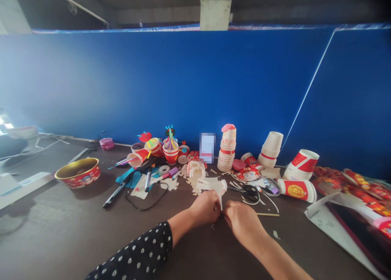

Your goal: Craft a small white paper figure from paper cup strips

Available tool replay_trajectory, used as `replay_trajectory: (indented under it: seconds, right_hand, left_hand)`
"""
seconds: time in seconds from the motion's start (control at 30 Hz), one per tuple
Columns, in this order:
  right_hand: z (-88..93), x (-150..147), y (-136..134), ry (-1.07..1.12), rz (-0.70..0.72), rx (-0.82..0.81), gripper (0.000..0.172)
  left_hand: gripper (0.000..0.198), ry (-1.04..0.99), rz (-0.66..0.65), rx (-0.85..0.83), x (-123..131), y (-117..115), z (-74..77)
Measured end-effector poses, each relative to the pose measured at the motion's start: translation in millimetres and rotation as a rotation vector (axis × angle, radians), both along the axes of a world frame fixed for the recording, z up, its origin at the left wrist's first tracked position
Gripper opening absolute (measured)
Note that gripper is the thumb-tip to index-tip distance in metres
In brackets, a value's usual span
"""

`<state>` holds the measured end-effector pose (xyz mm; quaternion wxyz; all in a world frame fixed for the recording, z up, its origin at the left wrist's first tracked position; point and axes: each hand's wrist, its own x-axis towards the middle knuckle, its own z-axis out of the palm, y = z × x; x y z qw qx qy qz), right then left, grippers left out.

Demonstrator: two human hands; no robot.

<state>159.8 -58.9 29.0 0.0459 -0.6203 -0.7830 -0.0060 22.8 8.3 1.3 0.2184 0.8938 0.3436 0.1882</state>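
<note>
My left hand [204,208] and my right hand [242,221] meet near the middle of the dark table [76,239], fingers curled in a pinch. Between them stands a small white paper cut-out [217,187] with strips, which both hands hold at its lower end. Black-handled scissors [248,192] lie just beyond my right hand. More white paper scraps [195,172] lie behind the cut-out. My left arm wears a dark sleeve with white dots [137,255].
A stack of paper cups [227,148] stands at the back, with red-and-white cups [301,162] lying to the right. Decorated cups [170,149], pens [148,178], tape [164,169] and a gold-red bowl [78,172] sit left. Printed packaging [351,214] covers the right edge. A blue wall [183,80] backs the table.
</note>
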Motion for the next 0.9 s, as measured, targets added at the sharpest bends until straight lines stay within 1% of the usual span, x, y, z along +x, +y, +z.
replay_trajectory:
  seconds: [0.2, 0.3, 0.6, 0.8, 0.9]
  right_hand:
    - [2.7, -0.4, 0.0, 0.012, -0.005, -0.016, 0.021]
    - [1.9, 0.5, 0.7, 0.021, 0.003, -0.021, 0.022]
    - [4.3, 1.6, 0.1, 0.066, 0.004, -0.042, 0.026]
    - [4.5, 0.5, 0.7, 0.049, -0.013, -0.063, 0.028]
    - [3.8, 0.4, 1.5, 0.048, -0.009, -0.065, 0.027]
  left_hand:
    - [0.016, 0.070, -0.059, 0.034, -3.4, 5.1, 3.3]
    - [0.017, 0.083, -0.058, 0.040, -4.8, 6.2, 4.0]
    - [0.017, 0.018, -0.035, 0.046, -3.9, 1.2, 4.2]
    - [0.022, 0.038, -0.071, 0.091, -4.1, 4.6, 4.8]
    - [0.021, 0.056, -0.086, 0.089, -4.4, 5.8, 5.0]
